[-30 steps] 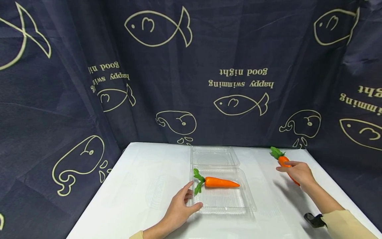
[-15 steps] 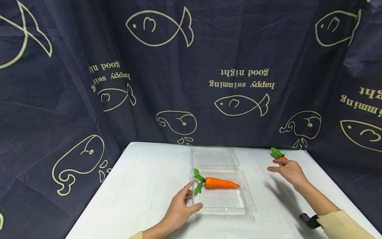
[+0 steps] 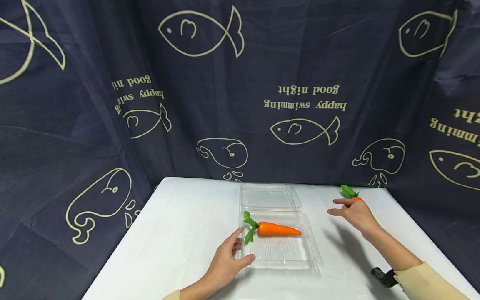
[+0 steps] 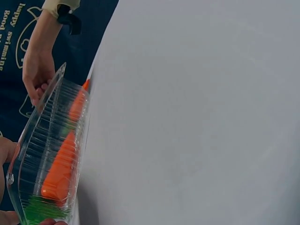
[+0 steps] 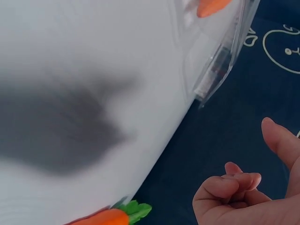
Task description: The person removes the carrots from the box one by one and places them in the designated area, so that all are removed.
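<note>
A clear plastic clamshell box (image 3: 281, 262) lies open on the white table, its lid (image 3: 269, 196) folded back. Inside the tray rests an orange toy carrot (image 3: 277, 228), green leaves to the left. At the tray's front left corner my left hand (image 3: 225, 258) holds the rim between thumb and fingers; the left wrist view shows its fingers (image 4: 8, 151) at the box's edge. My right hand (image 3: 358, 216) is raised and holds nothing, thumb and index finger apart, the others curled inward. A second toy carrot (image 5: 105, 217) lies on the table, largely behind that hand in the head view.
Dark blue fabric (image 3: 217, 83) printed with fish and whales hangs at the back and both sides of the white table (image 3: 180, 221). A black strap (image 3: 384, 277) sits on the right wrist, with its shadow on the table.
My right hand has moved left and slightly up, away from the second carrot, which stays where it was. The left hand, the box and the carrot in it have stayed in place.
</note>
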`<state>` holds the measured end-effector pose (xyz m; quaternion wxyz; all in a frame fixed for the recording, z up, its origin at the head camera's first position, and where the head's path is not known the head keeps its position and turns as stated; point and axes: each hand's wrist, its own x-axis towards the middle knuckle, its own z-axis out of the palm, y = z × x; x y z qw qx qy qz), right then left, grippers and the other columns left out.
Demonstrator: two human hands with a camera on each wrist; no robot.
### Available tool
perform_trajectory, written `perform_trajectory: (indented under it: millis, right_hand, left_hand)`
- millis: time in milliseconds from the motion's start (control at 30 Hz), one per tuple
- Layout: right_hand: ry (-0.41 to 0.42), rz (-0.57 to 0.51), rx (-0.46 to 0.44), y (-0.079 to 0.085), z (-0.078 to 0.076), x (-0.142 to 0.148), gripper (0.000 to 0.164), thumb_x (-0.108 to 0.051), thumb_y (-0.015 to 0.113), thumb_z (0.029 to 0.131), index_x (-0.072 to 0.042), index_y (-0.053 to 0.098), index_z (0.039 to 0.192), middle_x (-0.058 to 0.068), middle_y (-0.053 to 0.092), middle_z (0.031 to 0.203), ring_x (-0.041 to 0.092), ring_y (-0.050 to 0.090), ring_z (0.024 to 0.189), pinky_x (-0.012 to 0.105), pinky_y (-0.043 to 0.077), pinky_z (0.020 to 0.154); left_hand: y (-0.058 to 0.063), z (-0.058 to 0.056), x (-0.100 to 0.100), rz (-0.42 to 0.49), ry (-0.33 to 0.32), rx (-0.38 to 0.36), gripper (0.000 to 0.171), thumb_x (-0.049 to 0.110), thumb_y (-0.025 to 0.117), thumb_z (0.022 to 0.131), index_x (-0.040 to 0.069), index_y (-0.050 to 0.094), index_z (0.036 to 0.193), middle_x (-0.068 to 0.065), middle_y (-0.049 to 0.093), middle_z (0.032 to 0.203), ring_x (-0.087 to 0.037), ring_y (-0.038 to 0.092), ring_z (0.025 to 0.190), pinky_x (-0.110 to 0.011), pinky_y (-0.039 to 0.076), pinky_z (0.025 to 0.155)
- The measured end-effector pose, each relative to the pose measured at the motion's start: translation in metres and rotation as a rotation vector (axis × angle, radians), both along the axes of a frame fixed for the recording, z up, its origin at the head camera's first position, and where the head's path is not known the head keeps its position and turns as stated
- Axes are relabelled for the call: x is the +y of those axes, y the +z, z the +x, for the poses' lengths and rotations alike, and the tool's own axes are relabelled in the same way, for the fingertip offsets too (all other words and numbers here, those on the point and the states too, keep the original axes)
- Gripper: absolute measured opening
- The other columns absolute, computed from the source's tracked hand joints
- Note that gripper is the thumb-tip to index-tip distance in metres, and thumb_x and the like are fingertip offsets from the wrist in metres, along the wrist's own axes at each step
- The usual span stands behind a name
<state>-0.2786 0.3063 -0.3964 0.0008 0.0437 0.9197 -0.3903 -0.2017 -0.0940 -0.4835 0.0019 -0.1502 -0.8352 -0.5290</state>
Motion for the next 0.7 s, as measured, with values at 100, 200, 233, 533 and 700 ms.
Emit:
perform_trajectory:
  millis: [100,200,233,533,700]
  right_hand:
    - [-0.001,0.014,0.005,0.001,0.000,-0.006,0.072,-0.044,0.080,0.083,-0.001,0.060,0.137,0.028,0.057,0.136,0.036,0.056,0.120,0.041,0.050,0.089]
    - [-0.003,0.019,-0.002,0.003,0.000,-0.012,0.072,-0.045,0.081,0.082,-0.003,0.061,0.137,0.025,0.058,0.135,0.033,0.057,0.116,0.037,0.050,0.084]
    - [-0.002,0.022,-0.007,0.004,0.000,-0.014,0.072,-0.045,0.081,0.081,-0.004,0.061,0.137,0.026,0.057,0.136,0.032,0.057,0.116,0.036,0.051,0.084]
    - [0.019,-0.006,-0.031,0.007,0.004,-0.031,0.071,-0.043,0.082,0.081,-0.002,0.062,0.135,0.011,0.060,0.106,0.025,0.053,0.096,0.030,0.045,0.073]
    - [0.046,-0.010,-0.038,0.007,0.003,-0.036,0.070,-0.044,0.082,0.081,-0.003,0.063,0.134,0.014,0.061,0.115,0.026,0.054,0.100,0.030,0.047,0.076]
  left_hand:
    - [0.000,-0.001,0.000,0.001,0.002,0.000,0.083,0.035,0.078,0.088,0.008,0.037,0.155,-0.011,0.060,0.121,-0.026,0.057,0.115,-0.041,0.050,0.104]
    - [-0.001,-0.001,0.000,-0.003,0.008,0.000,0.083,0.035,0.079,0.088,0.009,0.037,0.154,-0.011,0.060,0.121,-0.026,0.057,0.115,-0.040,0.050,0.104]
    - [-0.001,-0.001,0.000,-0.004,0.009,0.000,0.083,0.035,0.078,0.088,0.009,0.037,0.154,-0.010,0.060,0.121,-0.026,0.057,0.115,-0.040,0.050,0.104]
    - [0.000,-0.001,-0.001,0.001,0.003,-0.006,0.083,0.035,0.078,0.088,0.008,0.037,0.154,-0.011,0.060,0.120,-0.027,0.057,0.115,-0.039,0.051,0.103]
    - [0.001,0.000,-0.001,-0.006,0.003,-0.008,0.082,0.036,0.078,0.088,0.010,0.037,0.155,-0.010,0.059,0.121,-0.027,0.057,0.115,-0.039,0.051,0.103]
